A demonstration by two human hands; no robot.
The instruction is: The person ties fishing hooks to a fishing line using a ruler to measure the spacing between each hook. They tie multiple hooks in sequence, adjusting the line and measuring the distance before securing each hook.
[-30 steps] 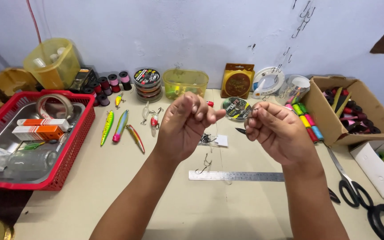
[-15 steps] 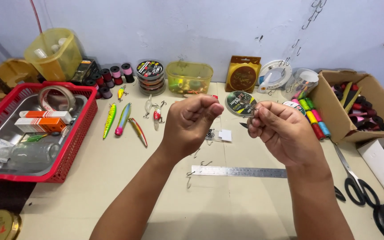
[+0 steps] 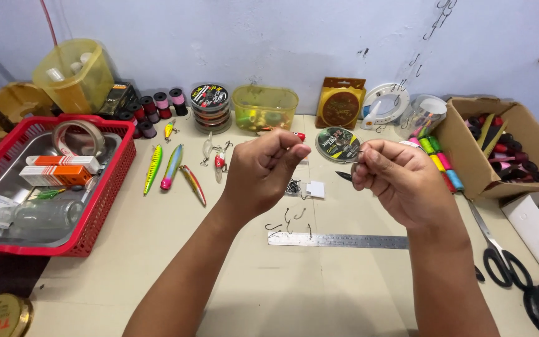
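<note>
Hands, the left hand [image 3: 262, 171] and right hand [image 3: 397, 181], were pinched shut on thin clear fishing line, small steel hooks [image 3: 289, 219] dangling below above the worktop's [image 3: 157, 268] steel ruler [image 3: 338, 240].

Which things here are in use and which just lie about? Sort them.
In use: left hand and right hand, raised and pinched; hooks hanging below them; steel ruler.
Lying about: red basket, lures, scissors, cardboard box, yellow tub.
</note>
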